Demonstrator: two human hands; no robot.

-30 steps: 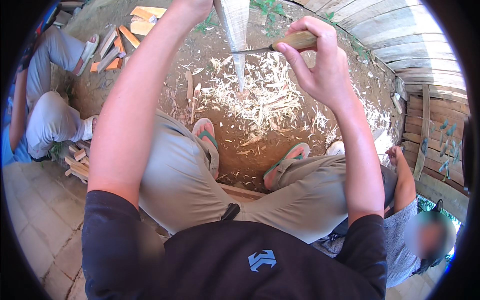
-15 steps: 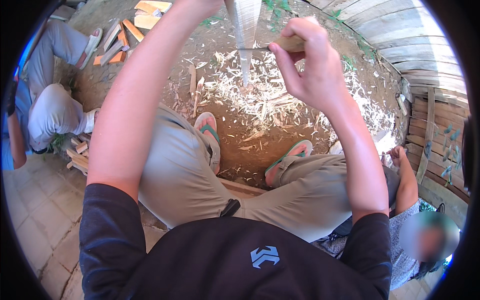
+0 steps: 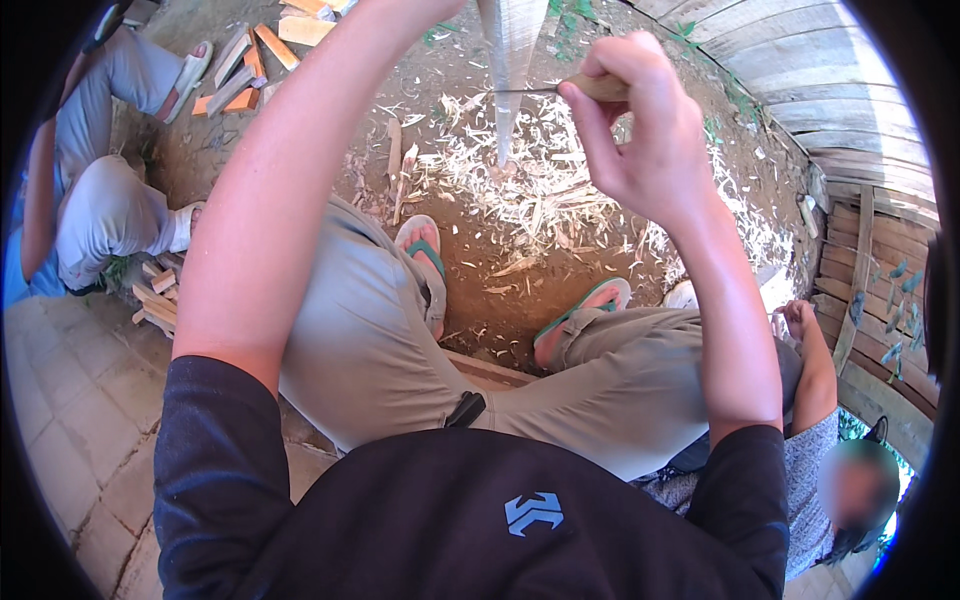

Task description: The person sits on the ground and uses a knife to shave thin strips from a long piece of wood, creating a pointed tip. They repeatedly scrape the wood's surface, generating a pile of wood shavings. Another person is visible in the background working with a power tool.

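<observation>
My right hand (image 3: 655, 135) is closed around the wooden handle of a thin-bladed knife (image 3: 590, 88) at the upper middle. Its narrow blade points left and lies across a long, pale, tapered piece of wood (image 3: 514, 60), close above the pointed lower end. The top of this wood runs out of the picture. My left hand (image 3: 425, 6) shows only as a strip near the wrist at the top edge. Its fingers are cut off, so what it holds is hidden.
Curly wood shavings (image 3: 540, 190) cover the dirt below the wood. Cut blocks (image 3: 235, 75) lie at the upper left, with more wood pieces (image 3: 155, 300) nearer. One seated person (image 3: 110, 220) is at left, another (image 3: 815, 430) at lower right. A plank wall (image 3: 800, 70) closes the right side.
The view has shifted slightly, so my hands, the knife and the wood appear a little further right. The blade still crosses the wood near its tip. The left person's arm has risen.
</observation>
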